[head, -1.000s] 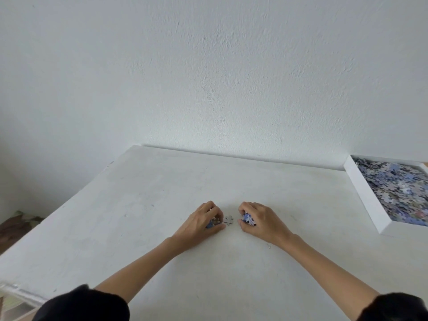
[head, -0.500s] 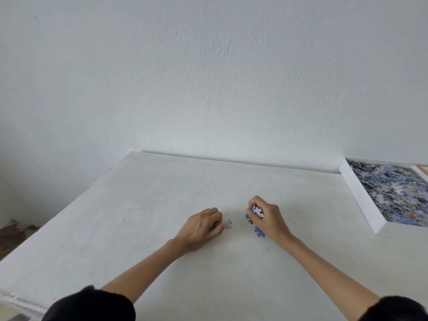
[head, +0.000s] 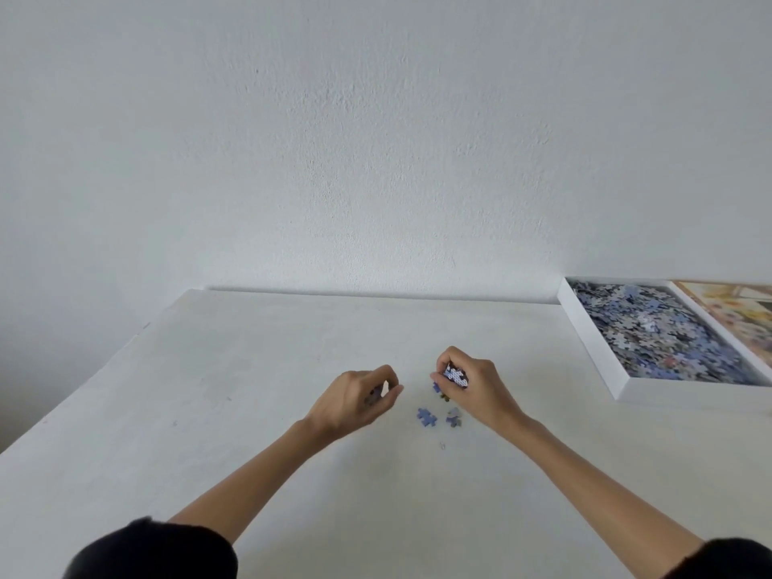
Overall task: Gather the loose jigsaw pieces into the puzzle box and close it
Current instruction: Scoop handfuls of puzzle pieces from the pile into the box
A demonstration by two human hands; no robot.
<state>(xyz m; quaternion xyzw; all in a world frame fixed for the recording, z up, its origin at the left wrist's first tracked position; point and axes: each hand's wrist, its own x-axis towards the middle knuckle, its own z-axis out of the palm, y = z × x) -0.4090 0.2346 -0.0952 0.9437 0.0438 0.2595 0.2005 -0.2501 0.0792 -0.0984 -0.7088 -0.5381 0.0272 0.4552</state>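
My right hand (head: pixel 472 386) is raised a little off the white table (head: pixel 209 411) and holds a small bunch of blue and white jigsaw pieces (head: pixel 455 376) in its curled fingers. Below it lie loose pieces: a blue one (head: pixel 426 417), a grey one (head: pixel 453 417), and a dark one partly hidden under the hand. My left hand (head: pixel 359 397) curls its fingers round a few pieces, barely visible. The open white puzzle box (head: pixel 593 348), full of pieces, stands at the right against the wall.
A colourful picture panel (head: pixel 735 319), perhaps the box lid, lies just right of the box at the frame's edge. A white wall rises behind the table. The table's left edge runs diagonally, with floor below it.
My right hand has lifted with its pieces and a few have dropped onto the table beneath it. My left hand has picked up the grey piece that lay between the hands.
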